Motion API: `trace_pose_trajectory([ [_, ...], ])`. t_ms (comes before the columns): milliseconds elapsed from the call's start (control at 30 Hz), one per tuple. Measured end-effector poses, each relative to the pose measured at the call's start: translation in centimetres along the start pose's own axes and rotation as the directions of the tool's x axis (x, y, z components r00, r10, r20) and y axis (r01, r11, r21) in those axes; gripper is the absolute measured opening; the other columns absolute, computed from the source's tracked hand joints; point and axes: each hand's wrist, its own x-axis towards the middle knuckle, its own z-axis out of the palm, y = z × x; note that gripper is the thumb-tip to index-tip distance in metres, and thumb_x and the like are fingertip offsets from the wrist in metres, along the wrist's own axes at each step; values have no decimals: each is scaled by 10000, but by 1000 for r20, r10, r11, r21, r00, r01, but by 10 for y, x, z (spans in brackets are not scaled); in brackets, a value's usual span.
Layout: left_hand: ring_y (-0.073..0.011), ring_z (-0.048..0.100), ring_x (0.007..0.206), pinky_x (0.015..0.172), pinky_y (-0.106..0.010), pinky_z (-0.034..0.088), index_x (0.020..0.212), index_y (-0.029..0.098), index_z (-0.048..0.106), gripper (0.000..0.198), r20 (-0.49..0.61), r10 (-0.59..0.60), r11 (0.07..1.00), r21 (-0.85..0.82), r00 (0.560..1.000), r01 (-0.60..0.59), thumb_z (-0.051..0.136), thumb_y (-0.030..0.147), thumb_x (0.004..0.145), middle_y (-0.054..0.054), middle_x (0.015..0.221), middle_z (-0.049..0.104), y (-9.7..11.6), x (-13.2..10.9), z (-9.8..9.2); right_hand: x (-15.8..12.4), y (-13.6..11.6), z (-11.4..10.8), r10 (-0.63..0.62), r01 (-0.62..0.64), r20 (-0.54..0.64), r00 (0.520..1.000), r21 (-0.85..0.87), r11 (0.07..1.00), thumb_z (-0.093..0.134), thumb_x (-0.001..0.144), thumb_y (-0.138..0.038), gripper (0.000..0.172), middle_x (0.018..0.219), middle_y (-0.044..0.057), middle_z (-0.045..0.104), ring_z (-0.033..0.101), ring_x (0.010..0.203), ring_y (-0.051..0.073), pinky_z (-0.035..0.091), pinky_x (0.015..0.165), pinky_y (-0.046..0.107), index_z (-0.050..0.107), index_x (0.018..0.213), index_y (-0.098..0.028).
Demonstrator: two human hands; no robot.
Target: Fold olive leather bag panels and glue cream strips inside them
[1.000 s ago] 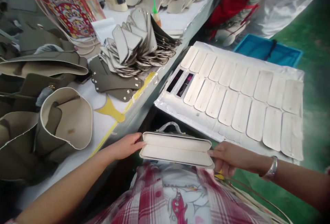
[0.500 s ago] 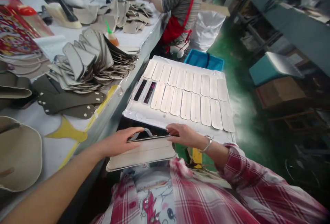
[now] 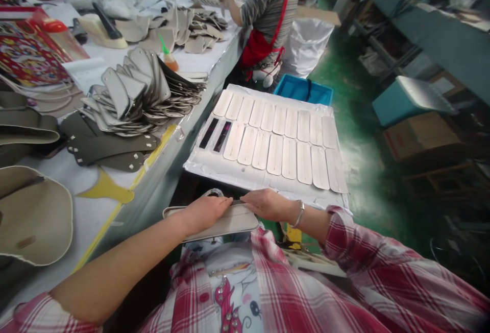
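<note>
A flat cream bag piece (image 3: pixel 233 223) with a dark rim lies across my lap, just below a tray edge. My left hand (image 3: pixel 204 212) lies on top of it, fingers together and pressed down near its upper edge. My right hand (image 3: pixel 268 204), with a silver bangle at the wrist, grips the same edge from the right, fingers curled over it. The two hands almost meet at the middle of the piece.
A white tray (image 3: pixel 214 167) holds rows of cream tabs (image 3: pixel 281 139) in front of me. On the workbench (image 3: pixel 153 169) at left lie a heap of grey tabs (image 3: pixel 133 93), dark strips and a cream flap (image 3: pixel 34 215). Another person in a red apron (image 3: pixel 268 16) works further along.
The view swung up and right from the bench. The bag piece was folded shut and flattened; my hands moved from its two ends to meet on its upper edge.
</note>
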Motion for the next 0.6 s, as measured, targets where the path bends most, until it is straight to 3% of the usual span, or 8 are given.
trace_pose_trajectory([
  [200, -212, 522, 1106, 879, -335, 449, 1311, 88, 357, 456, -17, -5, 993, 118, 1000, 7, 331, 84, 855, -169, 1225, 525, 6, 4, 8, 30, 2, -13, 154, -147, 250, 956, -45, 988, 402, 896, -326, 331, 804, 49, 679, 586, 698, 144, 413, 651, 242, 692, 850, -174],
  [333, -220, 524, 1101, 886, -357, 446, 1318, 92, 346, 460, -18, -25, 996, 87, 1000, 26, 335, 98, 858, -178, 1236, 517, 3, 3, 6, 51, 8, -15, 50, -73, 424, 904, 38, 997, 454, 874, -310, 277, 841, 42, 679, 569, 692, 130, 396, 643, 231, 687, 924, -168],
  [500, -139, 489, 1148, 966, -234, 367, 1315, 150, 368, 493, 43, -26, 997, -74, 999, 29, 349, 78, 827, -63, 1317, 478, -31, -41, -8, 65, 11, -20, 35, -139, 534, 845, 155, 978, 493, 861, -309, 335, 1010, 73, 654, 581, 840, 162, 412, 727, 243, 606, 1128, -141],
  [600, -117, 447, 1189, 997, -220, 325, 1333, 184, 341, 577, 67, -81, 995, -60, 994, 85, 339, 9, 784, -35, 1359, 433, -48, -75, -11, 78, 14, -17, -25, -214, 620, 784, 307, 927, 470, 876, -326, 403, 1153, 68, 598, 558, 977, 168, 408, 831, 235, 530, 1230, -143],
])
